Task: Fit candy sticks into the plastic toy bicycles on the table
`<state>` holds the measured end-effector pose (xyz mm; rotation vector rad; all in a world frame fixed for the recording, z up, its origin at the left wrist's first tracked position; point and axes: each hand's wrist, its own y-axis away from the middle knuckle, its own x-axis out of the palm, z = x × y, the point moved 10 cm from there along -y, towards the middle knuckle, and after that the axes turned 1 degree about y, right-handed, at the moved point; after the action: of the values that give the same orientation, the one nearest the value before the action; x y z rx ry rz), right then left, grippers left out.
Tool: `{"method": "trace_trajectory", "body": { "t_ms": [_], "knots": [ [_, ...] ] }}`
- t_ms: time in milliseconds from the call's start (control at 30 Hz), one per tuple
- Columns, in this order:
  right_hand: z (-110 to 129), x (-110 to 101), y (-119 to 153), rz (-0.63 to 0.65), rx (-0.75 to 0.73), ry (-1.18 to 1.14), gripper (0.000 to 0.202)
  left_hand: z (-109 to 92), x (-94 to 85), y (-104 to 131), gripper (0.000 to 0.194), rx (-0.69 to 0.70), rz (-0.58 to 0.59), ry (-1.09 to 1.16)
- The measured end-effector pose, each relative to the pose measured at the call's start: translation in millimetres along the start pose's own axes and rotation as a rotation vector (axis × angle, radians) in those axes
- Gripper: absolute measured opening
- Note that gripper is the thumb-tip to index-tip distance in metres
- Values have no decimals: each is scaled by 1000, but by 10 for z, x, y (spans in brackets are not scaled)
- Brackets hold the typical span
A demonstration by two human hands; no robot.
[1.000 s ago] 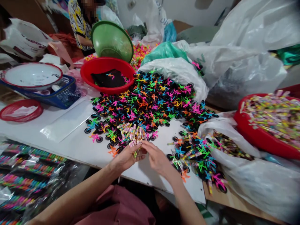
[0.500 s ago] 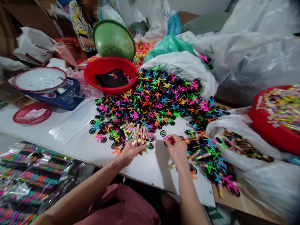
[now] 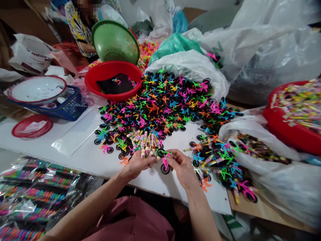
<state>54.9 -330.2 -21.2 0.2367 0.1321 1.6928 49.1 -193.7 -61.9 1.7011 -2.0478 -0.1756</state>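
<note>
My left hand (image 3: 136, 165) is closed around a bundle of small patterned tubes (image 3: 145, 140), their pale ends toward me. Pinched in the fingers of my right hand (image 3: 184, 169) is a small toy bicycle (image 3: 165, 164), with a pink frame, a bit of green and black spoked wheels. It hangs just right of the bundle, above the white table (image 3: 117, 164). Behind both hands spreads a big heap of colourful toy bicycles (image 3: 160, 103). A smaller mixed pile of toy bicycles and tubes (image 3: 213, 160) lies to the right of my right hand.
A red basin (image 3: 87, 83) and a tilted green basin (image 3: 115, 43) stand behind the heap. At left are a blue basket (image 3: 75, 105) and a red one (image 3: 17, 129). A plastic bag (image 3: 273, 180) and a red tub (image 3: 273, 113) are at right. Another person (image 3: 75, 26) is across the table.
My right hand has moved left, from beside the right pile to beside the tube bundle, bringing the pink toy bicycle along. My left hand still grips the bundle; the view has shifted slightly.
</note>
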Motion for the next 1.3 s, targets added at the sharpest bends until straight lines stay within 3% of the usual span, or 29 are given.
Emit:
{"method": "trace_trajectory", "body": {
  "t_ms": [133, 333, 400, 467, 533, 600, 667, 733, 833, 900, 967, 1067, 1133, 1233, 1300],
  "knots": [
    [-84, -5, 17, 19, 41, 72, 27, -11, 43, 17, 31, 41, 2, -60],
    [-59, -6, 10, -213, -71, 523, 14, 45, -46, 47, 28, 188, -253, -295],
    [-4, -59, 10, -171, -71, 550, 16, 48, -9, 33, 28, 170, -248, -294],
    [166, -296, 42, -114, -71, 566, 22, 23, 96, -10, 28, 127, -139, -254],
    [497, -764, 99, -177, -90, 734, 28, -29, 175, -48, 29, 97, -37, -198],
    [931, -1280, 134, -388, -121, 1092, 30, -46, 180, -80, 29, 69, -19, -158],
    [1262, -1509, 41, -588, -163, 1443, 30, 15, 213, -107, 30, 24, -14, -131],
    [1274, -1405, -284, -612, -198, 1590, 32, 104, 333, -123, 31, -20, 34, -101],
    [884, -998, -964, -439, -202, 1517, 34, 103, 468, -138, 30, -28, 83, 5],
    [676, -830, -1259, -413, -198, 1460, 32, -11, 423, -170, 30, -13, 52, 108],
    [578, -784, -1334, -417, -221, 1418, 29, -192, 326, -230, 30, 21, 16, 194],
    [551, -776, -1100, -397, -295, 1374, 25, -446, 200, -358, 30, 93, -31, 241],
    [584, -654, -805, -376, -408, 1290, 23, -487, 139, -443, 33, 105, -94, 278],
    [572, -199, -336, -279, -623, 1114, 26, -406, 166, -517, 35, 84, -127, 360],
    [510, 132, -115, -185, -687, 1031, 30, -424, 179, -510, 31, 152, -105, 362]
  ]
}}
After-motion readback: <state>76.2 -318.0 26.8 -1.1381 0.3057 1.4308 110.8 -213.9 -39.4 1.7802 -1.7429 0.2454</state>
